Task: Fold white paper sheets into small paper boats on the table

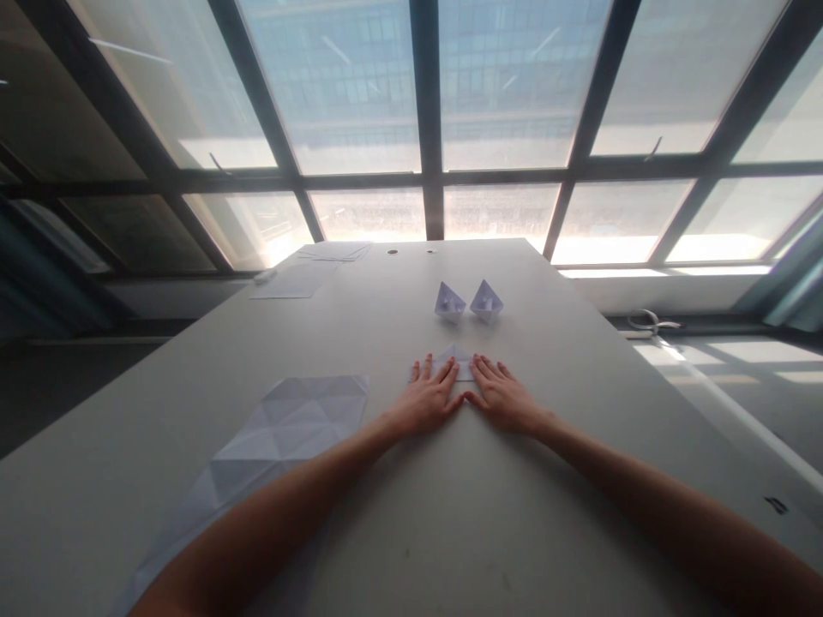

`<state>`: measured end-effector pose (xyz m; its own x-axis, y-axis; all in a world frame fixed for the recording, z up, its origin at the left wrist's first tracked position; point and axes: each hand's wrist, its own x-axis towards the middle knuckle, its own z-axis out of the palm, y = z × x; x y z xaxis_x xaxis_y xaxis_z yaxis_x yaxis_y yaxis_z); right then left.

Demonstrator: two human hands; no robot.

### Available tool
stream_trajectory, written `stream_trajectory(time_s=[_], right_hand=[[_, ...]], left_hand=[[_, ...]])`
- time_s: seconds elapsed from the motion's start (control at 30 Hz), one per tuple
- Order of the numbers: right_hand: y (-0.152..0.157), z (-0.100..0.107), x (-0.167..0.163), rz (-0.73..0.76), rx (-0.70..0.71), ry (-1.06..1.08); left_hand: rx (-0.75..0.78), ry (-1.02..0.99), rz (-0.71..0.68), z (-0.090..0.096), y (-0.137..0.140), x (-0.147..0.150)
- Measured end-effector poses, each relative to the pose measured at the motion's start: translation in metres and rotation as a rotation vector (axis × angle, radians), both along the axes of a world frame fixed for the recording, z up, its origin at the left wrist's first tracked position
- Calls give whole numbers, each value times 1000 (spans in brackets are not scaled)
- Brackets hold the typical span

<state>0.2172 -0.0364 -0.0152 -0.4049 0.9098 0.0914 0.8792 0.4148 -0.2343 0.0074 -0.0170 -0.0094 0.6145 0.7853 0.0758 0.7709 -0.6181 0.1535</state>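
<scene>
- Left hand (425, 403) and right hand (507, 404) lie open and flat, side by side, on a small folded paper (464, 369) on the surface (553, 360).
- Just past the hands, two pointy paper shapes (486, 302) stand up and look finished.
- What's under the hands has some folds but lies flat, so it seems only partly done.
- Left of the left hand is a big creased paper (302, 416), opened out.
- Flat sheets (292, 281) lie farther off, past the left hand.

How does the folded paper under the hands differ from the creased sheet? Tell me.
The folded paper is small; the creased sheet is larger, spread open. The left hand and right hand rest on the folded paper; the left forearm hides part of the creased sheet. Both are pale paper on the table.
</scene>
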Motion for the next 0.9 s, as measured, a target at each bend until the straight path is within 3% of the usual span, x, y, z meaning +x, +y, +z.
stream_trajectory(time_s=[0.27, 0.57, 0.9], right_hand=[[4, -4, 1, -169, -32, -9], [9, -8, 6, -248, -22, 26], [8, -7, 8, -229, 64, 105]], left_hand=[[-6, 25, 167, -4, 0, 2], [13, 37, 133, -6, 2, -1], [-17, 6, -62, 7, 0, -2]])
